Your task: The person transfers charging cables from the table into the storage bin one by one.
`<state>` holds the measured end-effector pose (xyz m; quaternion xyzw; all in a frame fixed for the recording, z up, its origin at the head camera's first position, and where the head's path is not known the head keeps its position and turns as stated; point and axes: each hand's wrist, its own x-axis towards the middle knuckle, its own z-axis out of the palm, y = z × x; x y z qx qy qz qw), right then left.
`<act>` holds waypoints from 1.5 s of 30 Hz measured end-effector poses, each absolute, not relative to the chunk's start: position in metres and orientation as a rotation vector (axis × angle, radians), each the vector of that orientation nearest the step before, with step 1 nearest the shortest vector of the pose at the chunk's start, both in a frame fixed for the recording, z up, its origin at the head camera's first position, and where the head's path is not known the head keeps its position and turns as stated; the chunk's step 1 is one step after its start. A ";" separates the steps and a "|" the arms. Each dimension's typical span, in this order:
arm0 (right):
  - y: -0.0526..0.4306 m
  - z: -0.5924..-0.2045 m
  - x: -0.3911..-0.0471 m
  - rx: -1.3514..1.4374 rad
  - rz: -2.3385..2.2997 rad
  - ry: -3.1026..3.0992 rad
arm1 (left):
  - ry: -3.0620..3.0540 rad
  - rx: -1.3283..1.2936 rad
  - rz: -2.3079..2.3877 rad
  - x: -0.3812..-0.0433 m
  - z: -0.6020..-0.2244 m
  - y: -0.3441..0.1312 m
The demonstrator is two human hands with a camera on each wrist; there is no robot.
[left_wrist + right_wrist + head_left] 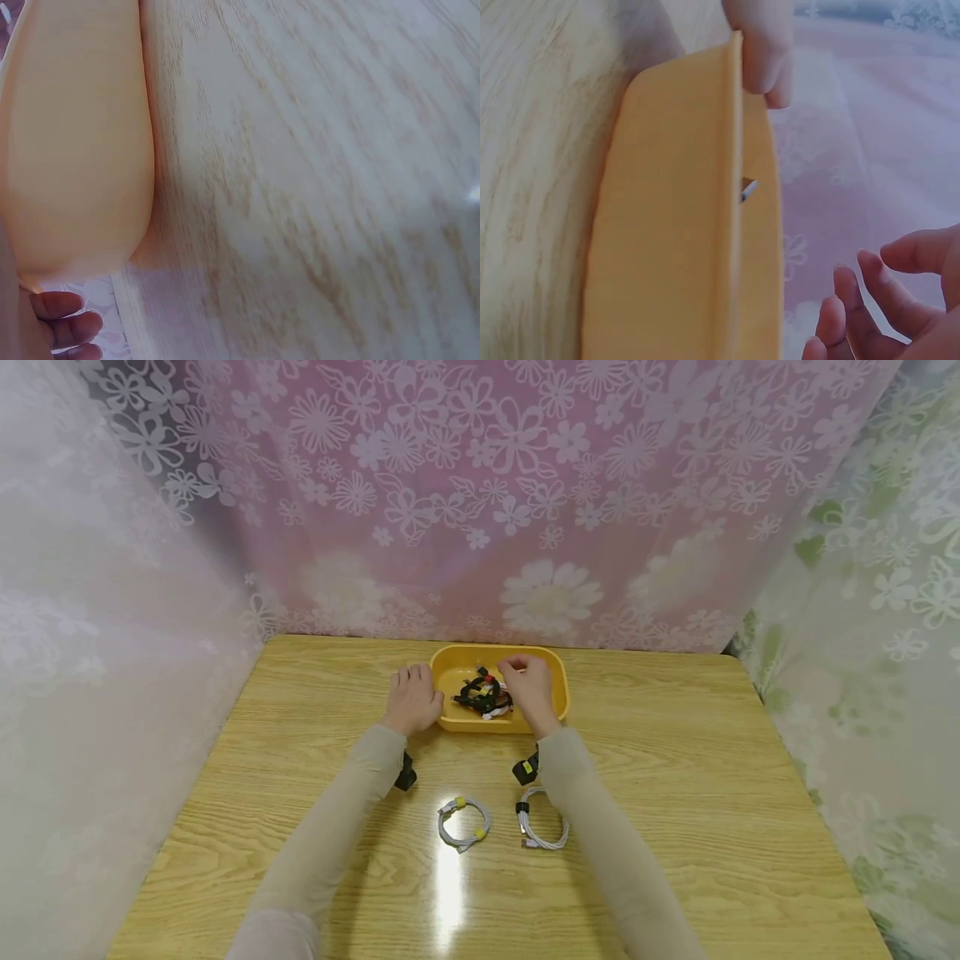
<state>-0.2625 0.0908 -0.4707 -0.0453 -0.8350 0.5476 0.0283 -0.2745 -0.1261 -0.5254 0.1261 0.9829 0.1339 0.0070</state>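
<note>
Wooden table [697, 777], cables [483, 697] in bin [498, 725]

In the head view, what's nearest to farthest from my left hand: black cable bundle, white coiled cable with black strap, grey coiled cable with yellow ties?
1. Black cable bundle, inside the yellow tray.
2. Grey cable, left coil on the wooden table.
3. White cable, right coil.

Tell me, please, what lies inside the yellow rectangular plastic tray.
Inside the yellow rectangular plastic tray is a pile of coiled black cables with white cable parts among them. Whatever lies beneath is covered; the right hand hides some interior.
</note>
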 end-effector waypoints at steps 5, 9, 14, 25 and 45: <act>0.094 -0.461 -0.254 -0.061 1.706 -2.546 | 3.058 0.392 0.426 -0.275 -0.526 -0.127; 0.097 -0.454 -0.246 -0.003 1.702 -2.538 | 3.053 0.390 0.422 -0.274 -0.526 -0.127; 0.101 -0.448 -0.233 0.072 1.751 -2.524 | 3.057 0.389 0.412 -0.275 -0.527 -0.127; 0.101 -0.454 -0.208 0.168 1.697 -2.513 | 3.072 0.377 0.393 -0.276 -0.528 -0.126; 0.091 -0.488 -0.156 0.214 1.725 -2.623 | 3.075 0.386 0.423 -0.275 -0.527 -0.126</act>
